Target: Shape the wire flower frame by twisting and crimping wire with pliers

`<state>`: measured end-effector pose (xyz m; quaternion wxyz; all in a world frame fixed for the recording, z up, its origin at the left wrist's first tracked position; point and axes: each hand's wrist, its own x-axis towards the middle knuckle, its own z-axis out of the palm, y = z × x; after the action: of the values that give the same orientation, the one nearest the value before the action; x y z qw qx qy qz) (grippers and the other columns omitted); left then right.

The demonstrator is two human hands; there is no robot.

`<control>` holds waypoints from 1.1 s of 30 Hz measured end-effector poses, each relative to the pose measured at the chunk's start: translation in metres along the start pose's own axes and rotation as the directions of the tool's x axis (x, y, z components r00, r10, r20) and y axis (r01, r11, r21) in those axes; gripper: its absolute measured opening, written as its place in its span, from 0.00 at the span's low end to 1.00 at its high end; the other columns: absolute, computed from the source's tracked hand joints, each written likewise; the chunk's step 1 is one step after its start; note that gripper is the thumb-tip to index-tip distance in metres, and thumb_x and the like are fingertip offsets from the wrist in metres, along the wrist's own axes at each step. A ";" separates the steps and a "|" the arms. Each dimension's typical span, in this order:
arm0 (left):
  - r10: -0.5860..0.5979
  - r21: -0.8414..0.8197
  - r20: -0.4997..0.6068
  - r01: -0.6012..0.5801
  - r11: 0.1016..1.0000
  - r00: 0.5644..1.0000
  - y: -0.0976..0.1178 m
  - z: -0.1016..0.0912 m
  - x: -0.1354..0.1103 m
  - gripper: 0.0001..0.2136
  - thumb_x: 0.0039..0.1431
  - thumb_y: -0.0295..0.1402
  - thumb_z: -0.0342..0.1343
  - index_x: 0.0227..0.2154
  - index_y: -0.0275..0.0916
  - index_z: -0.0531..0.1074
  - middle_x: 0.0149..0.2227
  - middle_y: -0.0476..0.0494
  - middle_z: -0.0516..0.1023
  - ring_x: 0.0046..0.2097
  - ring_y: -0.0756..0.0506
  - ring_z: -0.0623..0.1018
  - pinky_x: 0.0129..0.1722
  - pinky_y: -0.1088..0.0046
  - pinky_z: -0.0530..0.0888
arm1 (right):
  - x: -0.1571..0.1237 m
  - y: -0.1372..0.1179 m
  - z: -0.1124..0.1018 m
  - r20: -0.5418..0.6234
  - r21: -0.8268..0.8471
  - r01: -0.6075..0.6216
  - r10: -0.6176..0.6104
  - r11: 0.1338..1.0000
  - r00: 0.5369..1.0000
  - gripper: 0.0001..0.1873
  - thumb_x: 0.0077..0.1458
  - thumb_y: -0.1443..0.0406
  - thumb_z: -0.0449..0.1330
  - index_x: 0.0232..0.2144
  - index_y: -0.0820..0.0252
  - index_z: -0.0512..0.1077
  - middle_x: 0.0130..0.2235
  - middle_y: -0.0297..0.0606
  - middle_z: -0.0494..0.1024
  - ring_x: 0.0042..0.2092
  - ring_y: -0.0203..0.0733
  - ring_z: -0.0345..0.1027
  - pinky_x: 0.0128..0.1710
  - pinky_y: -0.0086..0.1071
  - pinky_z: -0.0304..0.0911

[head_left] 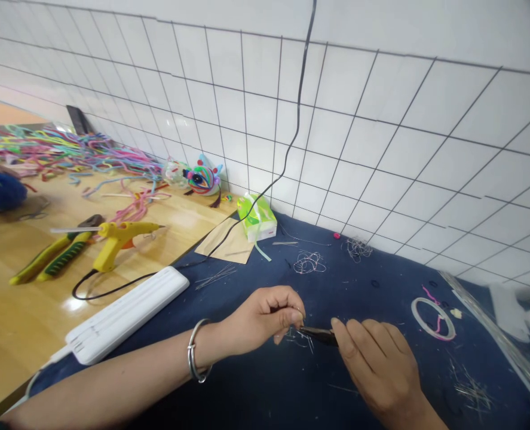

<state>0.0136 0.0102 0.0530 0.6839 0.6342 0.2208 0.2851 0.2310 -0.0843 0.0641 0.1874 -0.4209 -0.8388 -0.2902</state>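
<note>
Over the dark blue cloth (394,298), steady your left hand (276,313), pinching apparently thin metal wire (299,309), so the dark slim-nosed pliers (319,335) in your curled right hand (379,361) bite squarely

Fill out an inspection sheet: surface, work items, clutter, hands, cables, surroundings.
Surface: dark blue cloth beside wooden tabletop.
Work items: dark hand tool; thin wire bits just below its tip.
Clutter: coppery wire tangle, coloured strands, white ring, yellow glue gun, green-handled pliers.
Hands: right hand grips the tool; left hand pinched at its tip, contents too small to tell.
Cables: black cable hangs before the wall, passing in front of the green pack; white power strip, lead attached.
Surroundings: wall white with dark grid lines.
</note>
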 end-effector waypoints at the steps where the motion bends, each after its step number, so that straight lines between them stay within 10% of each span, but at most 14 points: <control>1: 0.001 -0.003 -0.005 -0.001 1.000 1.000 0.000 0.001 0.000 0.08 0.57 0.34 0.52 0.29 0.32 0.66 0.21 0.52 0.65 0.19 0.57 0.65 0.20 0.81 0.61 | 0.000 0.000 -0.001 -0.002 -0.001 0.000 0.000 1.000 1.000 0.17 0.51 0.72 0.57 0.45 0.67 0.70 0.35 0.42 0.75 0.37 0.46 0.64 0.36 0.41 0.57; 33: 0.009 -0.070 -0.111 -0.017 0.997 0.994 -0.002 0.008 0.000 0.09 0.57 0.35 0.52 0.29 0.33 0.66 0.26 0.50 0.68 0.20 0.57 0.64 0.21 0.81 0.62 | 0.002 -0.006 0.003 0.032 0.020 -0.097 0.096 0.995 0.995 0.14 0.51 0.71 0.57 0.42 0.65 0.70 0.29 0.38 0.73 0.31 0.39 0.60 0.31 0.36 0.54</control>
<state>0.0191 0.0046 0.0517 0.6907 0.5943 0.2441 0.3318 0.2252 -0.0838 0.0608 0.1929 -0.4633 -0.8233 -0.2653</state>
